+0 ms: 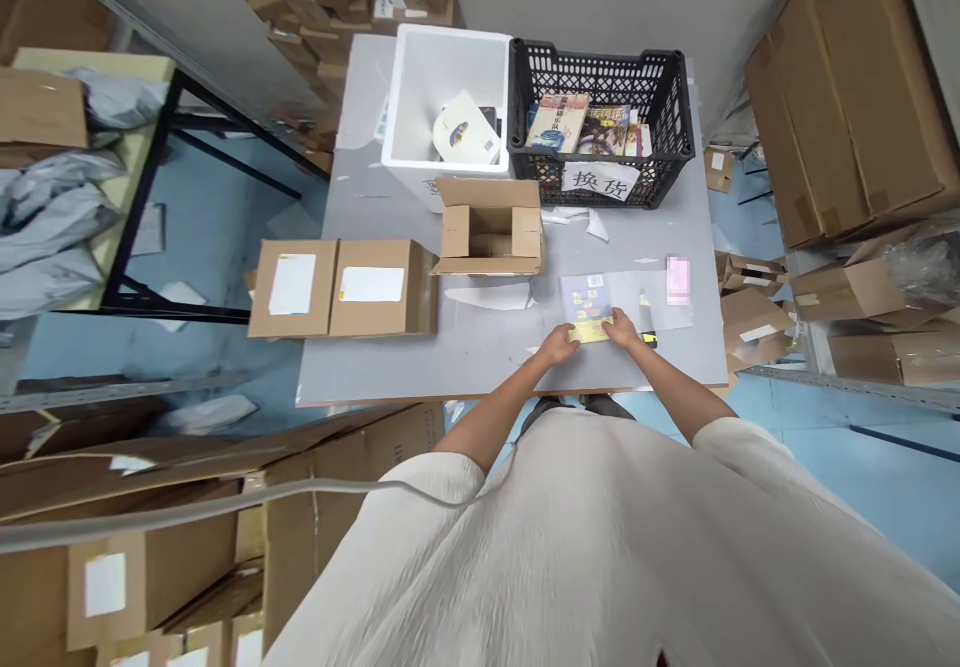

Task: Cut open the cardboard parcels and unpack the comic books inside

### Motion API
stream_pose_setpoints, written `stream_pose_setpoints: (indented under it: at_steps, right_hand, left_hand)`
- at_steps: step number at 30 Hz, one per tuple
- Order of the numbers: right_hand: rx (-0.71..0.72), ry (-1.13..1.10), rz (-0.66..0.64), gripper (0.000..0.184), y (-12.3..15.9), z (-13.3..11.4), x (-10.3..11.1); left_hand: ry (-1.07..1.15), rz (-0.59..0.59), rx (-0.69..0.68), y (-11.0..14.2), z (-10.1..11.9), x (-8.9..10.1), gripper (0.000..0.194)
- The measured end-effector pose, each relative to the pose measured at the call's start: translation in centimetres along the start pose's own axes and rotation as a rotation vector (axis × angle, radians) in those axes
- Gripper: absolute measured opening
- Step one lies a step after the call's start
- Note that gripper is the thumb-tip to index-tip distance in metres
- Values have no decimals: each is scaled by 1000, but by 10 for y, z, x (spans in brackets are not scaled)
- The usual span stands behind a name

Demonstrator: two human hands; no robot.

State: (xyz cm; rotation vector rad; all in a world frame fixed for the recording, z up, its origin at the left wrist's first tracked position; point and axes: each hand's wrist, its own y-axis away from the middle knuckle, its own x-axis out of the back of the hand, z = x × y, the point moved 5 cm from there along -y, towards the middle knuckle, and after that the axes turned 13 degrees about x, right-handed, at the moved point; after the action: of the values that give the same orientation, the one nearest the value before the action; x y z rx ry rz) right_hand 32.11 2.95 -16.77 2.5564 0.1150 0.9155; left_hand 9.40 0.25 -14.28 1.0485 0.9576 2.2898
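Both hands point(559, 344) are pinching the book point(589, 299) near its corners. One carton point(487, 194) is standing unsealed; left, two labelled boxes point(371, 317) are sitting closed.

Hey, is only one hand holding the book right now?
No, the left hand and right hand both hold the book, one at each side.

Loose, creased white top point(600, 537), short sleeves point(439, 472); dark trousers point(611, 406); left hand point(559, 345) and right hand point(621, 329) bare
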Motion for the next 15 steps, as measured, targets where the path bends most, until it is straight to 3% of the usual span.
stream_pose_setpoints:
  at_steps: [5,15]
  right_hand:
    - [-138,-4,36,53,-1,1,4]
    - [-205,90,110,30,-11,4,5]
  left_hand:
    - [-17,-58,-54,1,-7,-3,70]
    - [-29,-90,-106,1,-19,-16,76]
